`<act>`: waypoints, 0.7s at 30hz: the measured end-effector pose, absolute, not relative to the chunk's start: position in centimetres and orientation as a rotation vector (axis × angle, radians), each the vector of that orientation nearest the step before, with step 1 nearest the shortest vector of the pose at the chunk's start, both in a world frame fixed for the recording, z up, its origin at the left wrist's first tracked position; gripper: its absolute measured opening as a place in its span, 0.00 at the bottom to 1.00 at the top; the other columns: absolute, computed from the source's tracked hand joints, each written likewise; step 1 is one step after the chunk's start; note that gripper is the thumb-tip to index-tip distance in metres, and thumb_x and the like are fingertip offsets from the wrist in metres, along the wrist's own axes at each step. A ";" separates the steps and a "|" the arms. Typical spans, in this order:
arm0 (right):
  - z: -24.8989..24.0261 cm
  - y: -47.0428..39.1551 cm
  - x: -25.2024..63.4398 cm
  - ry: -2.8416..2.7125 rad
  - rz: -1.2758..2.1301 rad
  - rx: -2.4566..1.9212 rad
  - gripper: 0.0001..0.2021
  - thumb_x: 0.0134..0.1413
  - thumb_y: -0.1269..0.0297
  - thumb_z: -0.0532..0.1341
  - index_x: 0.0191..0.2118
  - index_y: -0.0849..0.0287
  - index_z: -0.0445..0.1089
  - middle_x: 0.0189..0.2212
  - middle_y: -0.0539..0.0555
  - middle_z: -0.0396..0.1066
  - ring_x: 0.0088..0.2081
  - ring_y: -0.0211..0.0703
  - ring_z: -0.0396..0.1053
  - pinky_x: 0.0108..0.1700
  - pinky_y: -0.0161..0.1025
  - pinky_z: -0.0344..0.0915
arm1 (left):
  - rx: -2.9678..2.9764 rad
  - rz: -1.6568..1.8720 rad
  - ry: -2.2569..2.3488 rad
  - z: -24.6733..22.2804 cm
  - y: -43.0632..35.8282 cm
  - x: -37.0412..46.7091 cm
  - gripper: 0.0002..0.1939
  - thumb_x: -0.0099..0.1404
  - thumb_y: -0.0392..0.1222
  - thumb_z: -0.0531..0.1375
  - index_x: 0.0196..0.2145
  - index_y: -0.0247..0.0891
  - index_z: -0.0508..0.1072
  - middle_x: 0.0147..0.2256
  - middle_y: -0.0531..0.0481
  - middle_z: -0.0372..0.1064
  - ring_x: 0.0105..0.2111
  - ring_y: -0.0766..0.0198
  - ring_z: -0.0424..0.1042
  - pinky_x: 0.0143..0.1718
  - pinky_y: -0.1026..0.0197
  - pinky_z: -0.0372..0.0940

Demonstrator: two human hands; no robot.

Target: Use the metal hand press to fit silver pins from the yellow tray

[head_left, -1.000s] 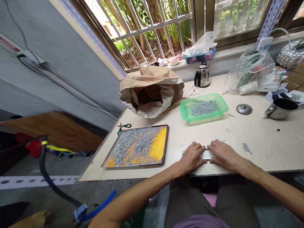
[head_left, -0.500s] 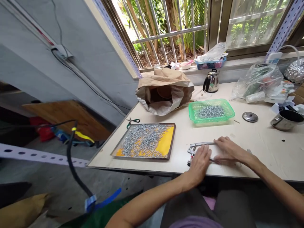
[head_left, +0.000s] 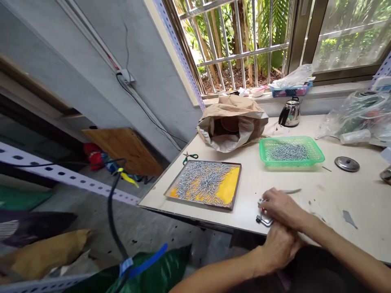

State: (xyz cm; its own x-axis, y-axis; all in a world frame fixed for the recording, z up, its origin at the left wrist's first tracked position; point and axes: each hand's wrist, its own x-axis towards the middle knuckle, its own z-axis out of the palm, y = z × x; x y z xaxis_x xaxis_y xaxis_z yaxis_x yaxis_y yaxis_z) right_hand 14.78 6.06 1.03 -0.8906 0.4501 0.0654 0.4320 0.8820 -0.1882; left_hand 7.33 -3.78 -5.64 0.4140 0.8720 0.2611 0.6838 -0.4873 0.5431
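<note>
A metal hand tool [head_left: 265, 221] with a black knob lies at the table's front edge, partly hidden under my hands. My right hand [head_left: 282, 209] lies over the tool's upper part, its fingers curled round it near a red piece. Just below, nearer my body, my left hand [head_left: 279, 244] is closed, and what its fingers hold is hidden. One thin metal handle [head_left: 291, 191] sticks out to the right beyond my right hand. Left of the tool, a shallow tray [head_left: 234, 193] with a yellow bottom holds many small metal pins.
Behind the hands stands a green basket [head_left: 291, 162] of metal pins. A brown paper bag [head_left: 232, 108], green-handled scissors [head_left: 191, 156], a kettle [head_left: 292, 114], a round lid [head_left: 347, 163] and a plastic bag [head_left: 354, 118] surround it. A flat grey piece [head_left: 349, 218] lies at right.
The view has turned left. My right hand has moved left onto the tool, and my left hand has moved down towards my body and closed.
</note>
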 end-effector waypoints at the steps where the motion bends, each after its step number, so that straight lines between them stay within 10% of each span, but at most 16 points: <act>1: 0.6 5.5 13.9 -2.967 0.250 -0.601 0.05 0.54 0.68 0.62 0.34 0.50 0.74 0.36 0.52 0.69 0.40 0.44 0.63 0.38 0.40 0.57 | 2.316 0.732 1.339 -5.9 -3.8 7.4 0.24 0.67 0.47 0.53 0.57 0.32 0.62 0.52 0.35 0.67 0.53 0.46 0.66 0.54 0.45 0.62; 7: -3.3 5.2 10.8 -2.882 0.071 -0.492 0.08 0.50 0.76 0.61 0.24 0.57 0.69 0.29 0.51 0.69 0.35 0.43 0.64 0.33 0.39 0.56 | 2.363 0.675 1.306 -6.9 -3.4 7.8 0.30 0.66 0.52 0.54 0.61 0.34 0.56 0.56 0.37 0.63 0.56 0.44 0.62 0.57 0.46 0.59; 14: 1.7 8.4 11.2 -2.428 0.099 -0.610 0.14 0.61 0.73 0.46 0.37 0.55 0.68 0.32 0.54 0.70 0.36 0.45 0.66 0.40 0.42 0.63 | 2.469 0.768 1.253 -4.3 -2.2 5.2 0.19 0.66 0.43 0.54 0.51 0.32 0.66 0.49 0.39 0.68 0.50 0.52 0.66 0.52 0.55 0.64; 21: 6.6 16.5 18.4 -2.198 -0.299 -1.140 0.24 0.62 0.53 0.40 0.47 0.60 0.67 0.40 0.66 0.67 0.39 0.60 0.65 0.38 0.55 0.63 | 1.971 0.521 2.416 -0.5 2.5 -9.4 0.08 0.65 0.34 0.54 0.33 0.36 0.73 0.36 0.45 0.69 0.40 0.56 0.66 0.42 0.53 0.65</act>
State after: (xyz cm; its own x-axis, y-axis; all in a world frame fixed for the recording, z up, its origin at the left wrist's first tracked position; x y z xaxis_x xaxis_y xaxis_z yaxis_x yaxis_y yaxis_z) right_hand 18.39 16.50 6.62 -0.4220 0.6520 0.6299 0.7967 0.5983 -0.0856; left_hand -9.42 2.53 -0.50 -0.2221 0.9498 0.2205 0.9562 0.1680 0.2396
